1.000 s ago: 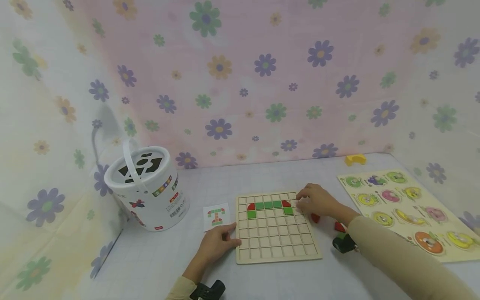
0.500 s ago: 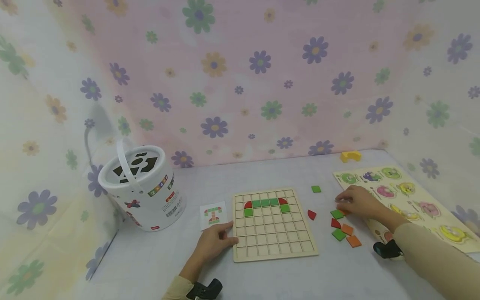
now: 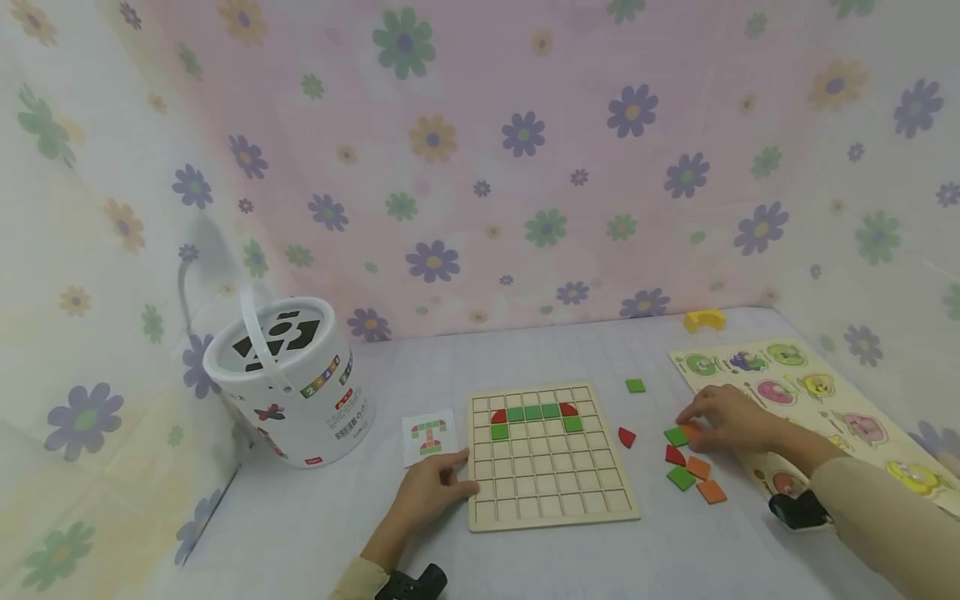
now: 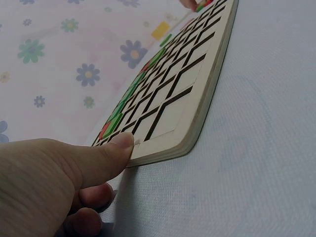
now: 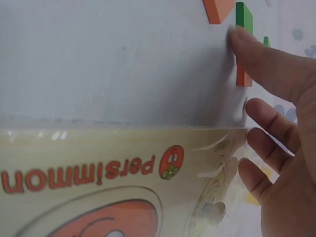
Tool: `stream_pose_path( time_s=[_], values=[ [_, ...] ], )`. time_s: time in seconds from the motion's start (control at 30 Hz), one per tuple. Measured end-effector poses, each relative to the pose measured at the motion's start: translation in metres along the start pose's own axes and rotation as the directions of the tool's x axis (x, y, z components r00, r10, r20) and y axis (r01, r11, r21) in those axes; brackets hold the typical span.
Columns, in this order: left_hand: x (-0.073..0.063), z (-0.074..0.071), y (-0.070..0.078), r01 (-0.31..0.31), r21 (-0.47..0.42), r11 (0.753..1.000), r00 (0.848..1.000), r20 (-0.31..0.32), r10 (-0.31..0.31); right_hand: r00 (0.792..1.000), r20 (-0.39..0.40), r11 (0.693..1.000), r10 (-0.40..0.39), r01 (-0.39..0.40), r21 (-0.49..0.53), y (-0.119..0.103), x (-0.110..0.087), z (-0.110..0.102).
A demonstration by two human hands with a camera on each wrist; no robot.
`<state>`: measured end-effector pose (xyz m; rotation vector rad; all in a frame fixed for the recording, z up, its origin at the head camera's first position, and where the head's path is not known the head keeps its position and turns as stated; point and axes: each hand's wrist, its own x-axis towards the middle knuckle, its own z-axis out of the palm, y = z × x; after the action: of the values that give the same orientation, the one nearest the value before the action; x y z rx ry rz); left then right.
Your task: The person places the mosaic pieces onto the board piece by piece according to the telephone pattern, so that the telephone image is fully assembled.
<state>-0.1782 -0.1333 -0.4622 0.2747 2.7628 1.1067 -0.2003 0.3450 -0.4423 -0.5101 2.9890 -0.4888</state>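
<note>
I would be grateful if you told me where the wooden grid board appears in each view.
Head: the wooden grid board is in the lower middle.
Left wrist: upper middle, reaching the top edge.
Right wrist: it cannot be made out.
Shared landmark: the right hand, in all three views.

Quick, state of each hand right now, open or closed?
Left hand: closed, holding the board by its edge.
Right hand: open, at an orange tile; can't tell if touching.
</note>
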Motion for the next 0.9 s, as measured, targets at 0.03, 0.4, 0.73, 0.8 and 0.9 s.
stream_pose_path(
  time_s=[0.03,0.4,0.73,0.8,0.9],
  values=[
    [0.0,0.0,0.0,0.003,-0.001,1.0,1.0,-0.001,-0.003,1.0,0.002,1.0,-0.002,0.002,0.005,0.0,0.0,0.0],
    [0.0,0.002,-0.003,0.01,0.011,1.0,1.0,0.005,-0.01,0.999,0.002,0.997,0.045,-0.045,0.065,-0.001,-0.003,0.0],
    [0.001,0.0,-0.002,0.005,0.017,1.0,1.0,-0.01,-0.005,0.991,-0.132,0.999,0.033,-0.028,0.042,-0.009,0.009,-0.005],
    [0.001,0.0,-0.002,0.001,0.017,1.0,1.0,-0.009,-0.001,0.99,-0.142,0.998,0.028,-0.021,0.051,-0.015,0.015,-0.007],
    [0.002,0.0,-0.001,0.002,0.013,1.0,1.0,-0.006,-0.002,0.988,-0.153,0.999,0.002,0.005,0.045,-0.025,0.023,-0.009]
  ],
)
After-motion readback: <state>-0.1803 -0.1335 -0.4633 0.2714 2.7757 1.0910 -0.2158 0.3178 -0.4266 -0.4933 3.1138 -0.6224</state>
